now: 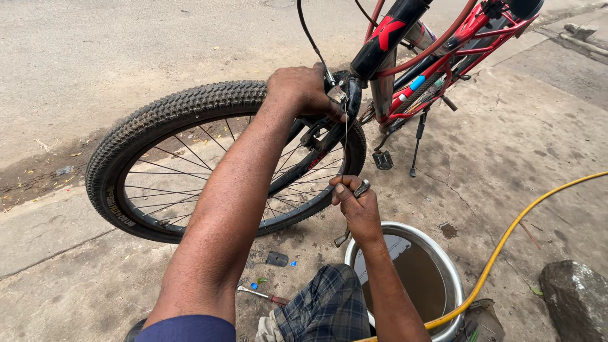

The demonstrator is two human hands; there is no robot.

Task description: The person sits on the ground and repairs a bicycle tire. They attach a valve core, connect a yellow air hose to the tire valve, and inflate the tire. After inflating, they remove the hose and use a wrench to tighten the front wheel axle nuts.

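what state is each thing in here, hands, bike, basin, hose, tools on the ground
left hand: gripping the brake at the fork top
right hand: closed on a metal tool, beside a thin cable
bike: upright, kickstand down
front wheel: on the ground, tyre fitted
basin: holds murky water
hose: lying across the ground, over the basin rim
screwdriver: lying flat on the ground

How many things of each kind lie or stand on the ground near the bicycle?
Metal basin of murky water: 1
Yellow hose: 1
Screwdriver: 1
Large stone: 1
Small dark flat piece: 1
Total: 5
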